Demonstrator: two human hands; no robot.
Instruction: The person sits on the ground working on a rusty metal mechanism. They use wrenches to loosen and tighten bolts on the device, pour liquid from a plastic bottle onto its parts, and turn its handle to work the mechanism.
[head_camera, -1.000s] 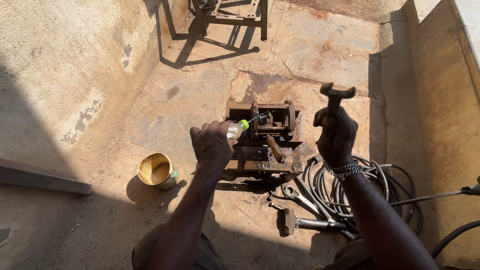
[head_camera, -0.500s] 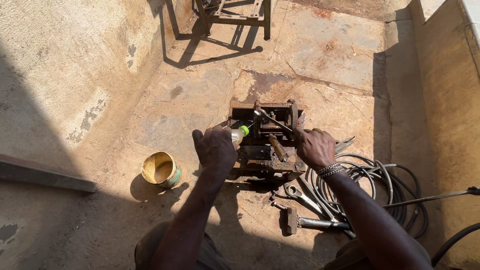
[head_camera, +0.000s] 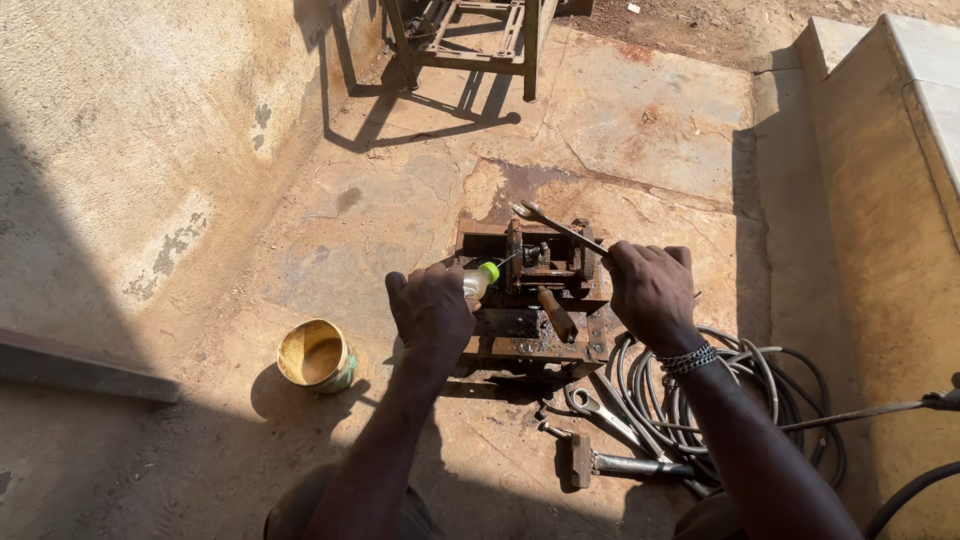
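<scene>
Left hand (head_camera: 432, 310) fingers grip a bottle (head_camera: 478, 281), right hand (head_camera: 650, 292) a spanner (head_camera: 556, 226) — tin (head_camera: 316, 355), hoses (head_camera: 770, 385) nearby.

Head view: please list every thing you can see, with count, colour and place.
Machine: one, rusty brown, floor centre.
Bottle: one, clear, green cap, in left hand.
Wrench: one, grey, in right hand, over the machine.
Tin can: one, yellowish, left of the machine.
Hoses: one coil, dark, right.
Hammer: one, grey, on the floor below the machine.
Spanner: one, grey, beside the hammer.
Metal frame: one, dark, top.
Left hand: holds the bottle.
Right hand: grips the wrench.
</scene>
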